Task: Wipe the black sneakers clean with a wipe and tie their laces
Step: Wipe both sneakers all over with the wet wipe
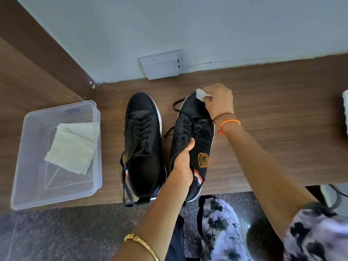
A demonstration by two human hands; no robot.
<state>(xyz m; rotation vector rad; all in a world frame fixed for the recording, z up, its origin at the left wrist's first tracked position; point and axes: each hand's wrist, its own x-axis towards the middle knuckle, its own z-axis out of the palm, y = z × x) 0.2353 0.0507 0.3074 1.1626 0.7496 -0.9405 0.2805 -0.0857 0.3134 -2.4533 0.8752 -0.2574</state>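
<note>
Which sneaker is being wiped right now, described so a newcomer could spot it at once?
On the wooden desk, right of the clear plastic tub, two black sneakers lie side by side. It is the right-hand sneaker, tilted on its side, with the left hand gripping it and the right hand pressing a white wipe to its toe; the other sneaker sits flat, untouched.

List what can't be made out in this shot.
- White object: head view, cut off by the right edge.
- Held sneaker: opening hidden by the left hand.
- Wipe: mostly covered by the right hand.
- Tub marking: too small to read.
</note>
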